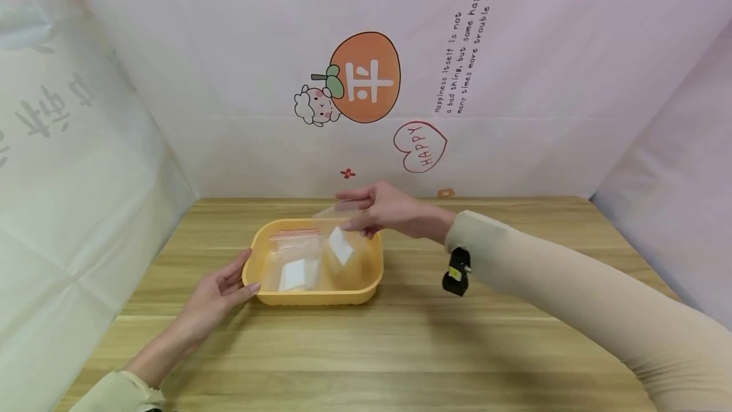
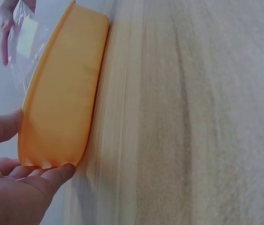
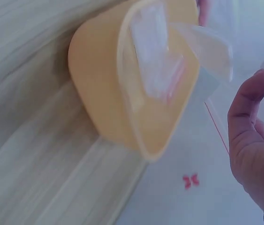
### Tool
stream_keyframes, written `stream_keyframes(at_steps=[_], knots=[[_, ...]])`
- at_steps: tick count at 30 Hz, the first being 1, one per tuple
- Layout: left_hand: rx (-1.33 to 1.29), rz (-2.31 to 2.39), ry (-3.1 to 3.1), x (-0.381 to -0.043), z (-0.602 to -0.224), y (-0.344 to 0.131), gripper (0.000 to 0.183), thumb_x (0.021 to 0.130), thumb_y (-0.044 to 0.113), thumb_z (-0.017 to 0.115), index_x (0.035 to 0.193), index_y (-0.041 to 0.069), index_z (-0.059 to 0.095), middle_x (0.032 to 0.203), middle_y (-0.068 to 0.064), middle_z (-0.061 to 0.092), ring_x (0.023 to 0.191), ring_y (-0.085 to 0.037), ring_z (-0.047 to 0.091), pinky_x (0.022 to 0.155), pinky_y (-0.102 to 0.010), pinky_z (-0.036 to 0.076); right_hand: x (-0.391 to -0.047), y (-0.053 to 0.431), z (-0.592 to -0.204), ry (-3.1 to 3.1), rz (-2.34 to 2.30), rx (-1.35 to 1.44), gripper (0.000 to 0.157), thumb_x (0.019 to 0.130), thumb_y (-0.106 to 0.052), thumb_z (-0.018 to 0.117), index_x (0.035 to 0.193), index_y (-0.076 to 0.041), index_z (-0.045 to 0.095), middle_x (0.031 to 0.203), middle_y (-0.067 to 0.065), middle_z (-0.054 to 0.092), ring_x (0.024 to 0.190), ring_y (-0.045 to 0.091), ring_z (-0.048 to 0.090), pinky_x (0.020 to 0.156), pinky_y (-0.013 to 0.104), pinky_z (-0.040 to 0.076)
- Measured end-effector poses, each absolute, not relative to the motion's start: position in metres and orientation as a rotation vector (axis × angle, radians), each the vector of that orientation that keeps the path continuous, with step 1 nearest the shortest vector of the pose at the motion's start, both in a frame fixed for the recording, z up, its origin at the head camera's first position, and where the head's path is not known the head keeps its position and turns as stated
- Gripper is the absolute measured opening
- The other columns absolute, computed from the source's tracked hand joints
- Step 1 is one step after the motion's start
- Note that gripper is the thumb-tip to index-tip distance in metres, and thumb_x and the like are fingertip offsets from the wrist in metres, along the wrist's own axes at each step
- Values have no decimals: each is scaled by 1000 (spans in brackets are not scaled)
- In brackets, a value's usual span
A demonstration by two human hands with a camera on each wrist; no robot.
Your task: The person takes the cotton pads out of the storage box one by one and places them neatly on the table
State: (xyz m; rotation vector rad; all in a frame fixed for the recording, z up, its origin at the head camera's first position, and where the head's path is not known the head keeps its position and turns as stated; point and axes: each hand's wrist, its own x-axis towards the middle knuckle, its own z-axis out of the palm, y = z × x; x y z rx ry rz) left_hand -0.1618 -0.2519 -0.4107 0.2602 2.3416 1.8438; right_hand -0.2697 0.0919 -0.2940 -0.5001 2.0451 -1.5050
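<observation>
A yellow plastic basket [image 1: 317,299] with rounded corners stands upright on the table. My left hand [image 1: 214,297] grips its left end, thumb at the front corner and fingers along the end wall. Over the basket's right half, my right hand [image 1: 391,210] pinches a clear zip bag [image 1: 341,247] between thumb and fingers; a white patch shows on or in that bag, and its lower part hangs into the basket. Another clear zip bag [image 1: 294,250] with a red seal line and a white piece lies inside on the left. What the white pieces are, I cannot tell.
Wood-patterned table [image 1: 366,355] extends around the basket. A white printed sheet [image 1: 257,145] rises behind the table's back edge, and more pale sheets hang at both sides. A black device [image 1: 455,272] hangs at the right wrist.
</observation>
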Motion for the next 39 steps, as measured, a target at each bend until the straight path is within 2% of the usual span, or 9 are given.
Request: stream_keyframes(at_steps=[7,15,24,32,39], knots=[[250,1842,2346,-162,-411,-251,82,105,13,68,165,-5,15,172,-23,11,153,-43,24,103,-14,42,-270,145,-281,2048,-1578,-494,74,96,-3,76,161,-9,43,158,10,52,68,14,54,64,24,53],[230,1817,2357,-160,-411,-253,83,105,15,68,166,-3,15,171,-25,13,153,-43,25,102,-14,41,-267,188,-291,1971,-1695,-393,71,103,0,66,165,-8,33,163,10,46,69,13,52,64,23,48],[240,1804,2371,-160,-410,-252,82,105,16,68,166,-2,16,171,-24,14,152,-41,27,103,-14,41,-265,221,-330,1940,-1733,-292,72,103,1,66,165,0,29,166,15,39,72,10,55,65,21,49],[251,1823,2367,-161,-410,-251,83,105,15,68,165,-5,15,171,-25,13,152,-41,26,103,-14,41,-268,229,-367,1902,-1732,-302,74,102,0,67,165,0,28,168,16,33,72,7,56,66,21,51],[242,1823,2367,-161,-411,-251,83,105,15,69,165,-6,16,170,-26,15,151,-41,27,103,-14,42,-276,237,-392,1996,-1633,-330,76,100,-1,70,164,0,30,166,17,35,72,8,56,64,23,52]])
